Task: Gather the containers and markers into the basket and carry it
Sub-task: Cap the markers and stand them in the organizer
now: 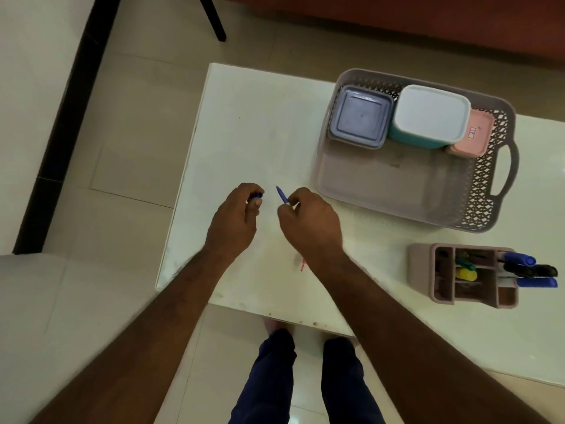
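Note:
A grey-lilac basket [489,191] stands at the table's far right. Inside it sit a lilac-lidded container [360,117], a teal container with a white lid [431,114] and a pink container [472,139]. My left hand [235,221] is closed on a blue marker cap [256,195]. My right hand [308,221] grips a blue marker [282,195], tip pointing up and left, a short gap from the cap. Both hands hover over the white table [244,133]. A pink organiser [425,270] at the right holds several markers [519,260].
A small red mark or object [302,264] shows on the table beside my right wrist. The table's near edge is just in front of my legs. A dark furniture leg [215,22] and a brown surface lie beyond the table.

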